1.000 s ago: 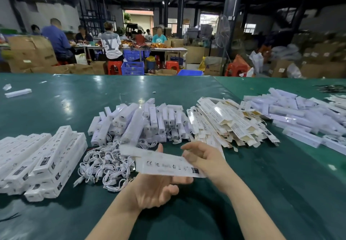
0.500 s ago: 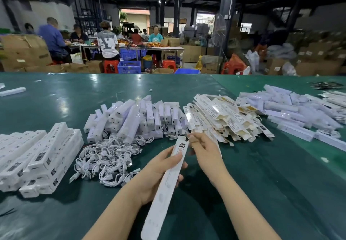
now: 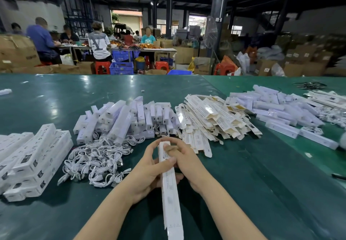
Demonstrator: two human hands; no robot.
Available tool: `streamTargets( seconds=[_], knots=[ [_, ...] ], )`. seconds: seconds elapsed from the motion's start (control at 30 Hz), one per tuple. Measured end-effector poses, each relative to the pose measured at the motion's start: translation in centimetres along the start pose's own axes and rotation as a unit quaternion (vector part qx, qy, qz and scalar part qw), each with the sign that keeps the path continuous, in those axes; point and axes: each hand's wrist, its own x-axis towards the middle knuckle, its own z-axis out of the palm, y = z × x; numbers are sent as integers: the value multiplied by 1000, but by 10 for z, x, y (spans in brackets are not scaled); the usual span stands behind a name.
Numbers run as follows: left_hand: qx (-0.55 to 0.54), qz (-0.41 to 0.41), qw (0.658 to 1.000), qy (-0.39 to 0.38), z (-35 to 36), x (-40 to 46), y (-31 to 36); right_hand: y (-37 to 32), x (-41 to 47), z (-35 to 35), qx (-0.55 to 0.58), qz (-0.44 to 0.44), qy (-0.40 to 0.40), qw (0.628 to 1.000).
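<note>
A long white carton sleeve (image 3: 171, 191) points from my chest toward the piles, held over the green table (image 3: 262, 193). My left hand (image 3: 149, 166) grips its upper part from the left, thumb across the printed face. My right hand (image 3: 184, 162) curls round the far end from the right, fingers at the brown end flap. Beyond my hands lie a heap of flat, unfolded cartons (image 3: 211, 120), a pile of white bar-shaped devices (image 3: 127, 120) and a tangle of short white cables (image 3: 95, 161).
Closed white boxes (image 3: 31, 161) are stacked at the left. More white bars and boxes (image 3: 280, 110) spread at the right. Past the table's far edge, people sit at another bench among cardboard boxes, blue crates (image 3: 120, 67) and red stools.
The carton turned from crosswise to lengthwise, pointing away from me. Both hands closed round its far end, and it now looks opened into a sleeve.
</note>
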Motion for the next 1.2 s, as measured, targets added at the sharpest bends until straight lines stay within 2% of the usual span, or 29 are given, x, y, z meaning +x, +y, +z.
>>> streamTargets(
  seconds=[0.33, 0.53, 0.77, 1.03, 1.2],
  knots=[
    [28, -17, 999, -22, -1, -3, 1, 6, -2, -6, 36, -3, -8, 999],
    [36, -20, 999, -11, 1, -2, 3, 12, 5, -11, 23, 7, -2, 1000],
    [50, -32, 998, -33, 2, -5, 2, 13, 7, -14, 26, 10, -11, 1000],
    [40, -17, 999, 28, 0, 0, 1, 14, 8, -9, 20, 6, 39, 999],
    [38, -8, 999, 32, 3, 0, 2, 13, 7, -8, -11, 7, 42, 999]
  ],
)
